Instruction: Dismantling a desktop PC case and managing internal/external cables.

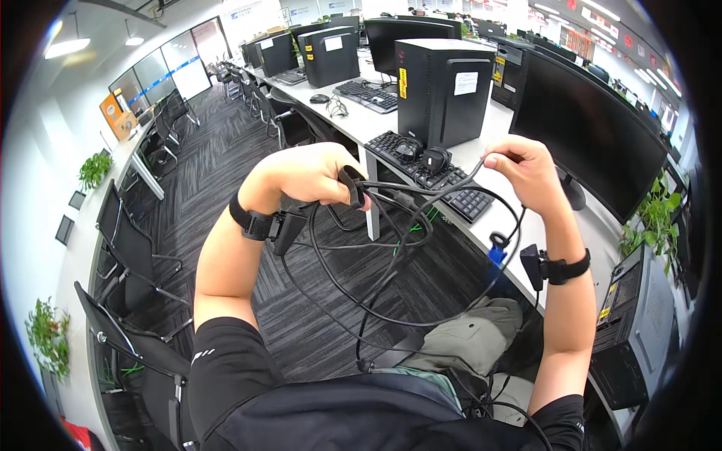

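Above the person's lap, both hands are raised in front of a long white desk (496,218) and they hold a bundle of black cables (398,248). The left hand (304,177) is closed into a fist. Its fingers are curled tight around several strands of the cable and around a black plug end (352,186), which stands out from the fist near the thumb. From this fist the cables fall down in wide loops toward the lap and the dark carpet floor (226,165).

The right hand (526,169) is higher and more to the right, well apart from the left one. Its fingers are bent, and the thumb and the first fingers are pinched together on one thin strand of the cable (485,159). The other fingers are only loosely curled; I cannot tell if they touch the cable too. A blue connector (497,250) hangs on the loops below the right wrist.

Each wrist carries a black strap with a small black device: left wrist strap (252,222), right wrist strap (560,267).

Behind the hands, on the desk, lies a black keyboard (444,184) with a black tower computer (444,90) behind it and a large dark monitor (587,135) at the right. Black office chairs (131,248) stand at the left side.
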Demonstrator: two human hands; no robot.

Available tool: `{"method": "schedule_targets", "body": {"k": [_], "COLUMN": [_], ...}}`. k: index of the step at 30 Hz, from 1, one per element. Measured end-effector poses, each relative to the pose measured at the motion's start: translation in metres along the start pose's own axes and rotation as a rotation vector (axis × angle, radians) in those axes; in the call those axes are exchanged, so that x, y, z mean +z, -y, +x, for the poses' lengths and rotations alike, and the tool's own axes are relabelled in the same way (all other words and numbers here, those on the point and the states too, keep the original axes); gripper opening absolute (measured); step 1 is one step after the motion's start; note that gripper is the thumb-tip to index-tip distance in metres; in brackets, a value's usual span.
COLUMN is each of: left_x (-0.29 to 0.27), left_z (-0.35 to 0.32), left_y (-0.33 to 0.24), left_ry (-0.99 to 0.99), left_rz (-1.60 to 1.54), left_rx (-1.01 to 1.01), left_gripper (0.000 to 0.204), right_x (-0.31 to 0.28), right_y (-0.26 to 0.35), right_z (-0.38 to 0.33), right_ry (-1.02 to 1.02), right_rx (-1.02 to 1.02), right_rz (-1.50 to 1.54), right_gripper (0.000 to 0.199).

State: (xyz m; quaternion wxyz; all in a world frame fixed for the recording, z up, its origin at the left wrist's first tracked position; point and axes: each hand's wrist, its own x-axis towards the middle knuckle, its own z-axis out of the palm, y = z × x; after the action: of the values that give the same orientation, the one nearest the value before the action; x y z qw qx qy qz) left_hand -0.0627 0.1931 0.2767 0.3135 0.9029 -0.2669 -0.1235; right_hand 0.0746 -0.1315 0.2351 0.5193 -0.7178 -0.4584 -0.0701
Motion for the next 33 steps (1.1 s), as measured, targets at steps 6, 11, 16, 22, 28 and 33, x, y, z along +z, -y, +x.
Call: {"method": "schedule_targets", "body": {"k": [6, 11, 16, 22, 28, 33], "left_x": [-0.002, -0.017, -0.014, -0.005, -0.012, -0.01], "left_z": [-0.011, -0.03, -0.039, -0.023, -0.016, -0.031], "left_y": [0.017, 0.034, 0.048, 0.046, 0.066, 0.074], "left_ry": [-0.13, -0.2, -0.21, -0.4, -0.839, -1.1], "left_rz": [-0.241, -0.207, -0.312, -0.461, -0.64, -0.703], "left_rx": [0.063, -0.07, -0.04, 0.254, 0.441, 0.609], "left_gripper": [0.018, 0.015, 0.015, 0.011, 0.029, 0.037], "right_x": [0.028, 0.012, -0.029, -0.038, -0.035, -0.02], "right_y": [-0.042, -0.032, -0.011, -0.054, -0.108, -0.111], "right_z": [0.014, 0.008, 0.009, 0.033, -0.014, -0.07], "right_ry": [0.031, -0.04, -0.226, -0.311, -0.224, -0.08], "right_rx": [0.213, 0.277, -0.322, 0.096, 0.465, 0.726], "right_rz": [0.025, -0.264, -0.472, -0.07, 0.226, 0.519], "right_gripper": [0.017, 0.018, 0.013, 0.018, 0.025, 0.016]}}
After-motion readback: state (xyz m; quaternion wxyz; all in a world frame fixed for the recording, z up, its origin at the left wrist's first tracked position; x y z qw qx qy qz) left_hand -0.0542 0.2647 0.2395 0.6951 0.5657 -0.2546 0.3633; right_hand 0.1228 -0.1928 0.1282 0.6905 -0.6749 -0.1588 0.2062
